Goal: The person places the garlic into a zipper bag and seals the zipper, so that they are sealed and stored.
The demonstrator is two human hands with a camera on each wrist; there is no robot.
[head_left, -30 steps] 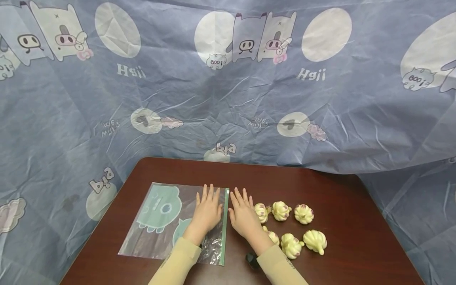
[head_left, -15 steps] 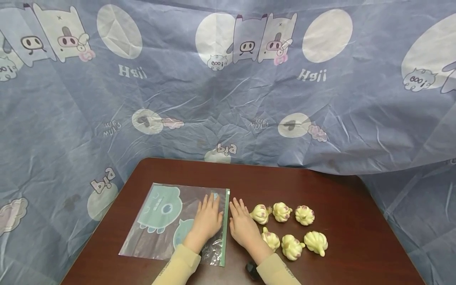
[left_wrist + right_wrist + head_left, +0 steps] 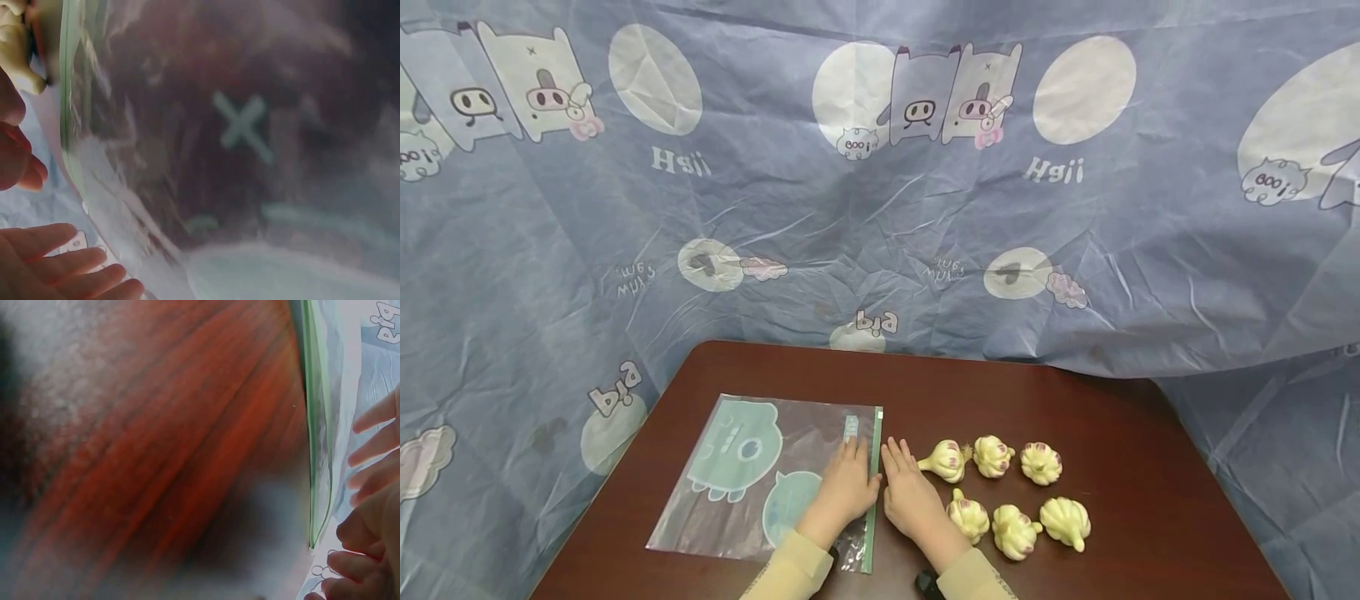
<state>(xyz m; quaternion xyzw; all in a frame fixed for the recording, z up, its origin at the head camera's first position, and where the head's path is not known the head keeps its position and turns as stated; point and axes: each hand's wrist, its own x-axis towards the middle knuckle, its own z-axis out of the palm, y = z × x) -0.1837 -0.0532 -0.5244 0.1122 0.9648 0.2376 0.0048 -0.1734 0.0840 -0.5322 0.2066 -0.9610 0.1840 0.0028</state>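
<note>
Drawn back slightly toward the lower edge of the frame compared with half a second ago: left hand [image 3: 850,487] and right hand [image 3: 913,500] alike. Uncovered by the same shift: more of the blue label [image 3: 851,425] on the clear bag [image 3: 760,483], and the stalk of the leftmost garlic bulb [image 3: 945,462] in the upper row. Sitting a touch lower in the frame too, bag and tabletop [image 3: 1120,450] together, probably from a small tilt of the view.

Both hands released, fingers straight, grasping nothing: left laid over the right part of the bag, right lying just beside the green zip strip [image 3: 870,533], over the wood. No telling how firmly pressed.

Bag flat at lower left of the frame, strip near lower centre; six bulbs in two loose rows at lower right. No telling, even from the wrist views, whether sealed or parted at the strip.

For good handling, as a judgement: keep left fingers flat on the film, firm enough to stop slipping, light enough to avoid creasing. At the strip, use fingertips, feeling for separate layers instead of tugging. Hold the right wrist clear of the nearest bulbs, round and likely to roll.
</note>
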